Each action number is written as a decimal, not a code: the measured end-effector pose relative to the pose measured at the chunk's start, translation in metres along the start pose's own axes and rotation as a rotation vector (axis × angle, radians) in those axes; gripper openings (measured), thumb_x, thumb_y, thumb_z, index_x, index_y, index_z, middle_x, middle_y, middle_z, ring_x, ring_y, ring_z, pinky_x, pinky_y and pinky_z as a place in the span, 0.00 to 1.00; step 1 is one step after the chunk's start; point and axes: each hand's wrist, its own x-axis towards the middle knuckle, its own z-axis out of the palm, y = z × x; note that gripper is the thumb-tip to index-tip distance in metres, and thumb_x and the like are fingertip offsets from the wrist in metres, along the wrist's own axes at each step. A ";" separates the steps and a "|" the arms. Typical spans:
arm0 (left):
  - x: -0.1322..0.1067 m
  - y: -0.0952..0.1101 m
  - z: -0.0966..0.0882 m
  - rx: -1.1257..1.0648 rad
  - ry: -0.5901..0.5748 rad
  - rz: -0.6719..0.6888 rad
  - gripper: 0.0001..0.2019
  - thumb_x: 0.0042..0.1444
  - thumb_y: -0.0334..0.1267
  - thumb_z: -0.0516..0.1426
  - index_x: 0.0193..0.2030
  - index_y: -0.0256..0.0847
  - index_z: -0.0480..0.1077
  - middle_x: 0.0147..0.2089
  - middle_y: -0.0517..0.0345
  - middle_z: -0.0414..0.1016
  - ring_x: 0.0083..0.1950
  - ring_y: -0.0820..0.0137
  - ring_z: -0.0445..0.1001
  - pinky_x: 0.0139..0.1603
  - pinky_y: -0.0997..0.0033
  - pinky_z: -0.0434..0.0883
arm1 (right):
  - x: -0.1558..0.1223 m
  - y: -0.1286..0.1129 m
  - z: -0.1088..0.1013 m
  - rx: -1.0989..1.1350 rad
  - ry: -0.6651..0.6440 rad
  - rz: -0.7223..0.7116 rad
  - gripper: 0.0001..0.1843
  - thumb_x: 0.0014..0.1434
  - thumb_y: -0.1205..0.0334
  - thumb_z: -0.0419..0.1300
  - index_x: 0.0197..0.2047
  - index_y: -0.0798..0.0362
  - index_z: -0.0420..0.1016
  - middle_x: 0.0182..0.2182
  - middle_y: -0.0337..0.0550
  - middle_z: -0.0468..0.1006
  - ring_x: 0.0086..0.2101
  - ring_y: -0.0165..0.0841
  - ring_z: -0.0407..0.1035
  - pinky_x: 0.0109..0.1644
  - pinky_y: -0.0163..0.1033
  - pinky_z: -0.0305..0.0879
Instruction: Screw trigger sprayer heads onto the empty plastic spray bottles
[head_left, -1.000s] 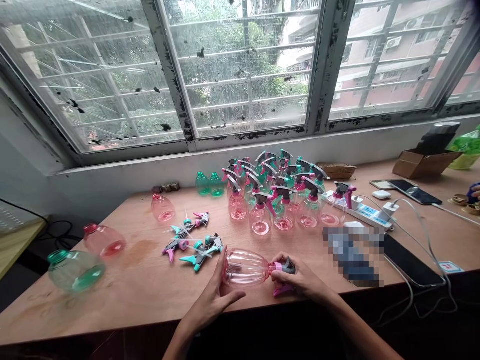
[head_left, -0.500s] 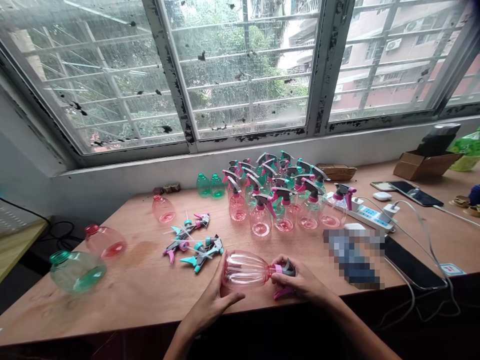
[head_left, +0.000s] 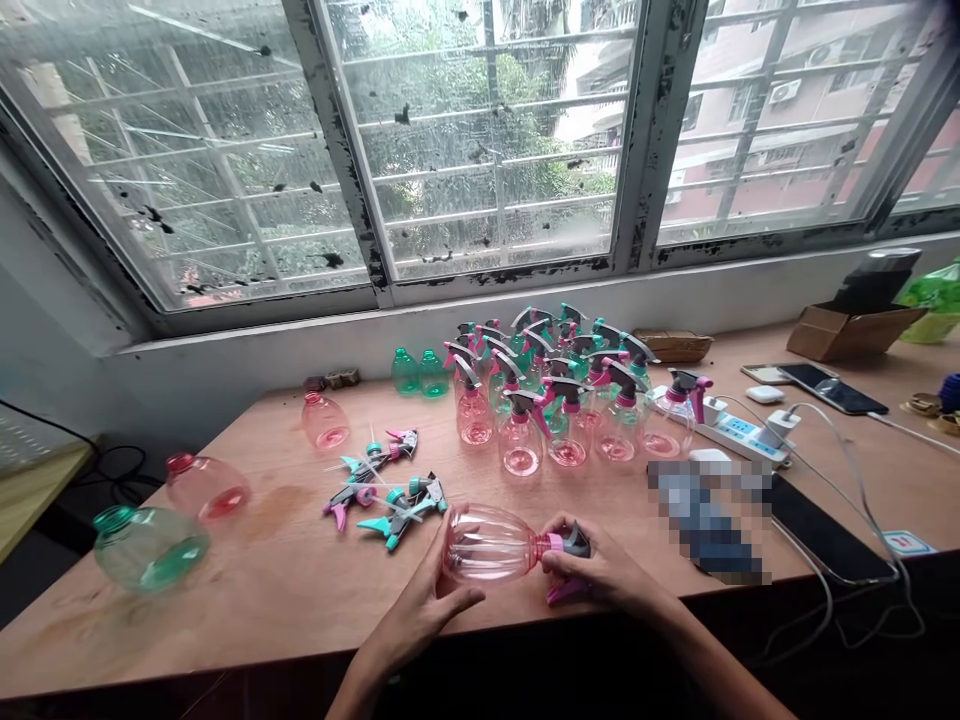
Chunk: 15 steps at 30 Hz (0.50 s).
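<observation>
A pink see-through spray bottle (head_left: 491,545) lies sideways near the table's front edge, its neck to the right. My left hand (head_left: 435,590) is cupped against its base, thumb stretched out below. At the neck, my right hand (head_left: 596,560) grips a grey and pink trigger sprayer head (head_left: 574,543), its pink collar against the bottle's mouth; whether it is fully seated I cannot tell. The pink trigger hangs below the fingers. Left of my hands, several loose sprayer heads (head_left: 390,490) with thin tubes lie in a pile.
Two pink bottles and a green bottle (head_left: 150,548) without heads stand at left. Two green bottles (head_left: 420,373) stand by the wall. Several bottles with sprayer heads (head_left: 568,440) are grouped at the back. A power strip (head_left: 739,435), cables and phones (head_left: 825,525) lie at right.
My hands and the bottle stay in nearly the same place, with only a slight shift in the right fingers at the neck. The view has moved very slightly.
</observation>
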 end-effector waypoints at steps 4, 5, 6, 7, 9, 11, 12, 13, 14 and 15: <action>-0.002 0.003 0.003 0.021 0.012 0.037 0.52 0.60 0.48 0.64 0.78 0.52 0.31 0.76 0.47 0.57 0.74 0.53 0.59 0.77 0.50 0.50 | 0.000 -0.003 0.002 0.000 0.005 -0.001 0.24 0.51 0.42 0.74 0.36 0.52 0.72 0.26 0.36 0.76 0.26 0.31 0.68 0.32 0.39 0.76; -0.002 0.003 0.004 0.024 0.023 0.054 0.52 0.61 0.48 0.63 0.77 0.53 0.29 0.75 0.47 0.58 0.74 0.53 0.61 0.77 0.50 0.52 | 0.000 -0.004 0.002 -0.003 0.006 -0.003 0.24 0.51 0.42 0.74 0.36 0.52 0.72 0.26 0.36 0.76 0.26 0.31 0.68 0.31 0.39 0.76; -0.002 0.003 0.004 0.023 0.031 0.066 0.52 0.61 0.48 0.62 0.77 0.53 0.27 0.73 0.48 0.61 0.73 0.54 0.61 0.76 0.50 0.53 | 0.000 -0.004 0.002 -0.008 0.007 -0.005 0.24 0.51 0.42 0.73 0.36 0.52 0.72 0.26 0.36 0.76 0.26 0.31 0.68 0.32 0.39 0.75; -0.002 0.004 0.005 0.021 0.034 0.069 0.52 0.62 0.49 0.62 0.77 0.53 0.26 0.71 0.47 0.63 0.73 0.54 0.62 0.76 0.51 0.54 | 0.000 -0.003 0.001 -0.011 0.006 -0.007 0.24 0.51 0.43 0.73 0.36 0.52 0.72 0.26 0.36 0.77 0.27 0.31 0.68 0.32 0.38 0.75; -0.001 0.003 0.004 0.012 0.023 0.050 0.54 0.60 0.49 0.64 0.77 0.51 0.27 0.69 0.46 0.66 0.73 0.53 0.61 0.76 0.51 0.55 | 0.001 -0.001 0.000 -0.003 0.000 -0.001 0.24 0.52 0.43 0.74 0.37 0.53 0.72 0.27 0.36 0.77 0.27 0.31 0.68 0.32 0.39 0.76; 0.000 0.003 0.003 -0.003 0.002 0.023 0.55 0.57 0.50 0.65 0.78 0.47 0.30 0.70 0.44 0.65 0.73 0.51 0.60 0.76 0.49 0.53 | 0.001 0.002 -0.001 0.014 -0.007 0.010 0.24 0.52 0.44 0.74 0.37 0.53 0.72 0.27 0.36 0.77 0.27 0.31 0.68 0.33 0.40 0.77; 0.000 0.003 0.002 -0.011 -0.011 0.011 0.54 0.57 0.51 0.65 0.78 0.46 0.33 0.70 0.43 0.64 0.73 0.50 0.60 0.77 0.49 0.52 | 0.001 0.004 -0.002 0.023 -0.008 0.015 0.24 0.52 0.45 0.74 0.37 0.53 0.72 0.27 0.36 0.77 0.27 0.31 0.69 0.33 0.40 0.77; 0.000 0.003 0.001 -0.018 -0.021 0.000 0.53 0.57 0.52 0.65 0.78 0.45 0.35 0.71 0.43 0.64 0.73 0.49 0.60 0.77 0.48 0.52 | 0.001 0.006 -0.002 0.032 -0.007 0.017 0.24 0.52 0.45 0.74 0.37 0.53 0.72 0.27 0.36 0.77 0.28 0.31 0.69 0.33 0.40 0.77; 0.000 0.003 0.001 -0.019 -0.025 -0.006 0.52 0.58 0.52 0.64 0.78 0.45 0.36 0.71 0.44 0.63 0.74 0.49 0.59 0.77 0.48 0.51 | 0.001 0.007 -0.003 0.041 -0.005 0.018 0.23 0.52 0.46 0.74 0.38 0.53 0.72 0.27 0.36 0.77 0.28 0.31 0.69 0.33 0.40 0.77; 0.000 0.004 0.001 -0.009 -0.019 -0.008 0.51 0.58 0.52 0.64 0.78 0.47 0.36 0.72 0.45 0.63 0.75 0.50 0.56 0.77 0.48 0.50 | 0.002 0.008 -0.003 0.052 -0.003 0.018 0.23 0.52 0.46 0.74 0.38 0.53 0.72 0.27 0.36 0.77 0.28 0.31 0.69 0.34 0.41 0.78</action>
